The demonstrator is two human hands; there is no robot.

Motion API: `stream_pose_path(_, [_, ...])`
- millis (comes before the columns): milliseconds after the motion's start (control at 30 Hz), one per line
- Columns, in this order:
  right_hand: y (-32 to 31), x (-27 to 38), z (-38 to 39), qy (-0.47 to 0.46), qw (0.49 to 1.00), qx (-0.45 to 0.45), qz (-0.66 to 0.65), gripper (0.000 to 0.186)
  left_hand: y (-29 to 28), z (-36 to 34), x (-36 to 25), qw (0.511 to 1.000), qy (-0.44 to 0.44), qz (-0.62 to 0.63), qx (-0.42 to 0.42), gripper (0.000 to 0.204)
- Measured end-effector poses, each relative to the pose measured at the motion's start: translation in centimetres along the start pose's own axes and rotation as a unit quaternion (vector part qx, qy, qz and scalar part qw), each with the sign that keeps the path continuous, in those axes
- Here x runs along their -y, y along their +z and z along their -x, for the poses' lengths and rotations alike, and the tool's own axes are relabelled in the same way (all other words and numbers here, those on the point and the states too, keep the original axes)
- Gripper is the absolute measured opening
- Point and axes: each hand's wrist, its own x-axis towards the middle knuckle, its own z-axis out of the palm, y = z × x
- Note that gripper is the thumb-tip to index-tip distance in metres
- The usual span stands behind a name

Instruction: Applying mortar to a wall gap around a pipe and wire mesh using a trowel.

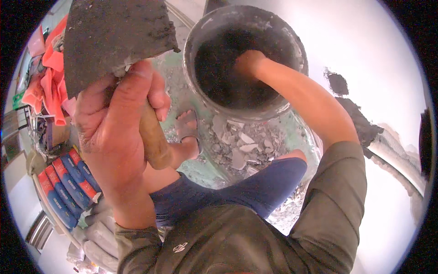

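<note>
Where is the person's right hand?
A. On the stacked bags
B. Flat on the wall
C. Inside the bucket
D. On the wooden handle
C: the right hand reaches down into the grey bucket of dark mix, while the left hand grips the wooden handle of the trowel.

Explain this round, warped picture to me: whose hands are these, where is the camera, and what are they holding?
The camera sits on a person's head and looks down, so the view is bent at the rim. The left hand grips the wooden handle of a plastering trowel, its flat blade caked with dark grey mortar. The right hand reaches down into a grey bucket of the same dark mix; its fingers are hidden. Below are the person's bent knees in blue shorts, a sandalled foot, broken plaster rubble on the floor, and stacked sacks at left.
</note>
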Motion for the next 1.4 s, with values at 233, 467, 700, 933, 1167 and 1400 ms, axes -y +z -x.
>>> stream_pose_path(233, [2.0, 2.1, -1.3, -0.077, 0.996, -0.039, -0.006, 0.027, -0.3, 0.4, 0.2, 0.999, -0.037, -0.012, 0.006, 0.011])
stream_pose_path(467, [-1.7, -2.1, 4.8, -0.062, 0.991, -0.068, -0.098, 0.029, 0.1, 0.7, -0.4, 0.999, -0.040, 0.018, 0.019, 0.010])
stream_pose_path(700, [-0.1, -5.6, 15.6, -0.061, 0.870, -0.155, -0.464, 0.033, 1.8, 0.8, 1.1, 0.989, -0.101, 0.081, 0.076, 0.015])
stream_pose_path(933, [3.9, -3.0, 26.8, 0.045, 0.798, -0.406, -0.444, 0.039, 3.1, 2.2, 2.9, 0.980, -0.134, 0.071, 0.126, 0.019])
stream_pose_path(1167, [6.3, 6.9, 28.1, 0.134, 0.626, -0.630, -0.440, 0.035, 7.3, 5.9, 5.1, 0.927, -0.250, 0.171, 0.221, 0.010])
stream_pose_path(1400, [10.6, 10.5, 23.6, 0.171, 0.572, -0.712, -0.369, 0.032, 9.9, 8.4, 3.7, 0.871, -0.236, 0.290, 0.317, 0.001])
